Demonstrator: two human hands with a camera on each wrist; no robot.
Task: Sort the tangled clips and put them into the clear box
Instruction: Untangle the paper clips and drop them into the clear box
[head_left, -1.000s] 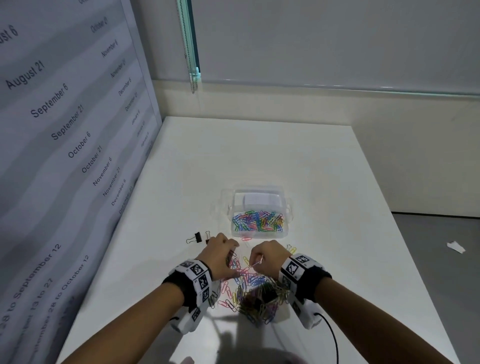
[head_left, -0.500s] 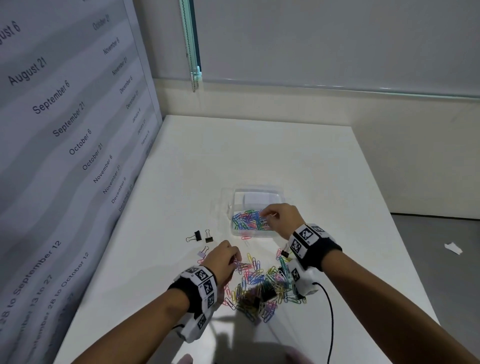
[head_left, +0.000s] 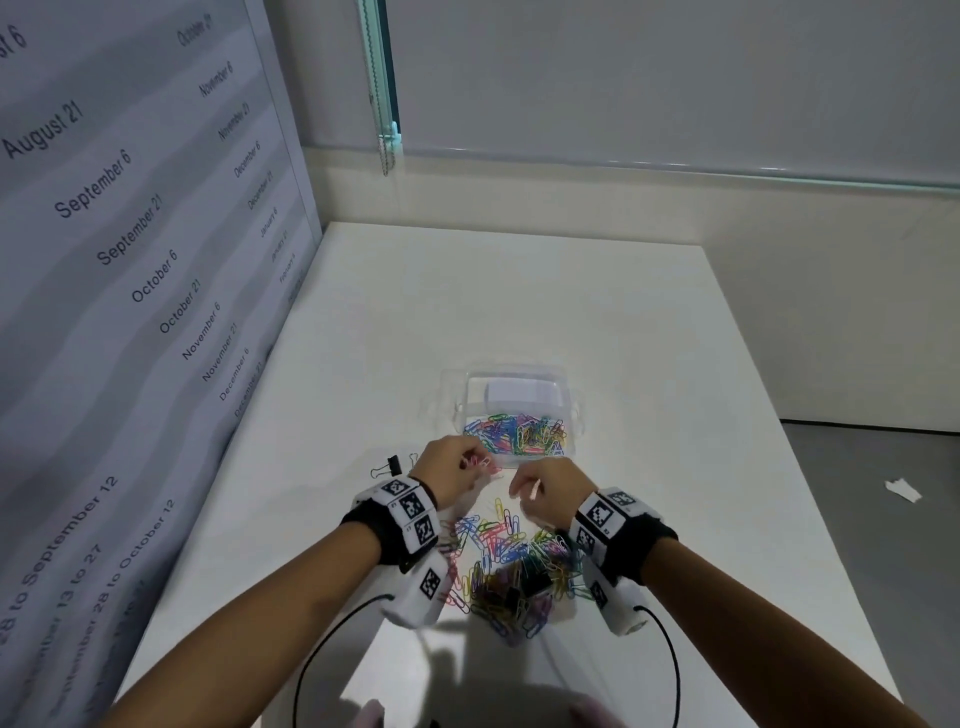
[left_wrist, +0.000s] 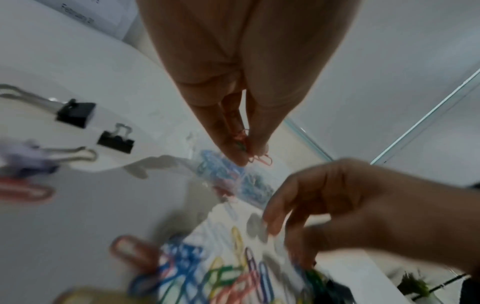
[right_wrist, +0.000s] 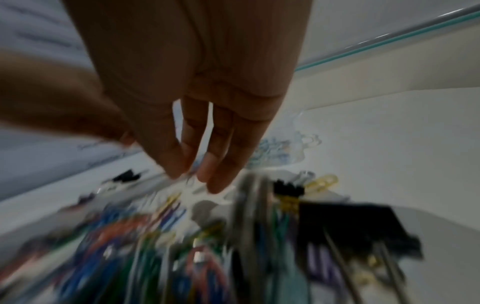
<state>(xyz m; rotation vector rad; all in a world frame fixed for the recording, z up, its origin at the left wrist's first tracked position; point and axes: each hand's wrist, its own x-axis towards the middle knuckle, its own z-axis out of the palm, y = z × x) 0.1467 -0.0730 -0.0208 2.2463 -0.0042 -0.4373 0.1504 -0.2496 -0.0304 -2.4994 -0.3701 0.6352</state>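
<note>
A loose pile of coloured paper clips (head_left: 511, 566) mixed with black binder clips lies on the white surface (head_left: 649, 364), between the two wrists and nearer the person than the clear box (head_left: 519, 410), which already holds a layer of coloured clips at its near end. The left hand (head_left: 447, 467) hovers just beside the box's near left corner, its fingertips (left_wrist: 233, 152) pressed together and pinching a few pink clips (left_wrist: 259, 159) lifted off the surface. The right hand (head_left: 545, 488) hangs above the far edge of the pile, fingers relaxed and slightly parted, holding nothing. The left wrist view shows the pinch closely, and also two small black binder clips (left_wrist: 116, 138) lying apart to the left of the pile. The right wrist view is heavily blurred; it shows the spread fingers (right_wrist: 221, 160) above the pile and a large black binder clip (right_wrist: 348, 224) among the clips.
</note>
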